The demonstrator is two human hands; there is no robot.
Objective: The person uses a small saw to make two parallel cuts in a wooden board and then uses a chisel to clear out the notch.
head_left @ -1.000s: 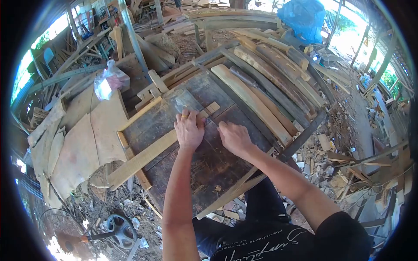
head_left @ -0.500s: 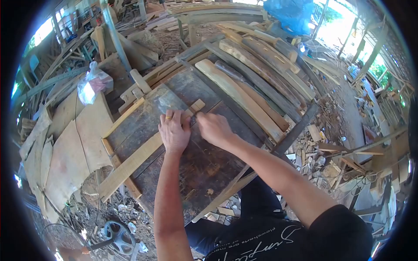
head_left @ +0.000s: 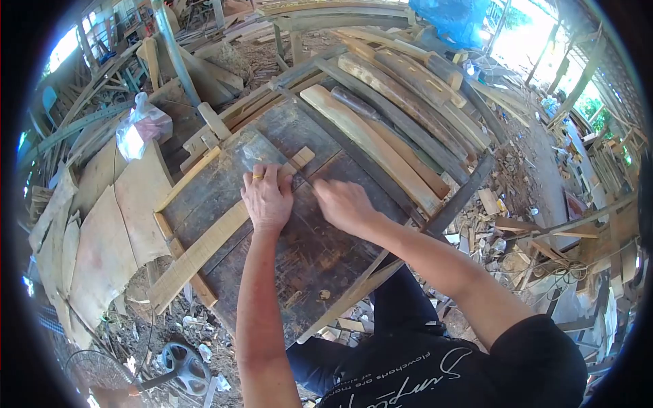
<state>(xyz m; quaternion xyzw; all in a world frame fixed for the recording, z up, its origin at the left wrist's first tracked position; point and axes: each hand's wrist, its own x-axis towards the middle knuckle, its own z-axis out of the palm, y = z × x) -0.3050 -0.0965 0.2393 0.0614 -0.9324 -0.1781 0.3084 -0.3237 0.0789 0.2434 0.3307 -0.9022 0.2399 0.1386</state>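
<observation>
A pale wooden strip (head_left: 204, 251) lies diagonally across the worn dark workbench (head_left: 313, 265), its lower left end overhanging the edge. My left hand (head_left: 267, 197) grips the strip near its upper end, fingers bent over it and pressing it to the bench. Just beyond those fingers, the strip's short end (head_left: 300, 158) sticks out. Beside it my right hand (head_left: 343, 204) is closed in a fist around a thin dark tool, mostly hidden, whose narrow part crosses the strip. I cannot make out what kind of tool it is.
Several long boards (head_left: 371, 149) and a dark round-handled tool (head_left: 357, 104) lie along the bench's far right side. Left of the bench stand large thin sheets (head_left: 122, 217) and a plastic bag (head_left: 141, 129). A fan (head_left: 102, 377) is at lower left; wood scraps cover the floor.
My right hand has drawn slightly back toward the lower right, away from the strip. My left hand keeps its hold. The whole view has shifted a little.
</observation>
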